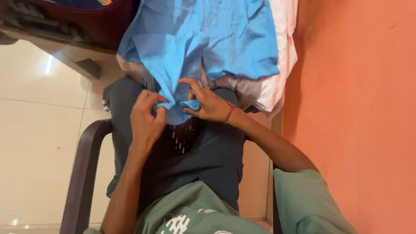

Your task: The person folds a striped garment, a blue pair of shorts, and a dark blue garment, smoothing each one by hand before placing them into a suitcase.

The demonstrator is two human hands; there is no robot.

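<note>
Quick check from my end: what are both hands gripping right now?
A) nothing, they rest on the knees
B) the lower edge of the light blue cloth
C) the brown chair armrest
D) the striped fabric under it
B: the left hand and the right hand both pinch the lower edge of the light blue cloth over the lap.

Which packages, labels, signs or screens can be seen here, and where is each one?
No packages, labels, signs or screens show.
White print on the green shirt, at the bottom edge: partly cut off, pale curved shapes.
Both hands, left hand and right hand, pinch plain light blue cloth.
</note>
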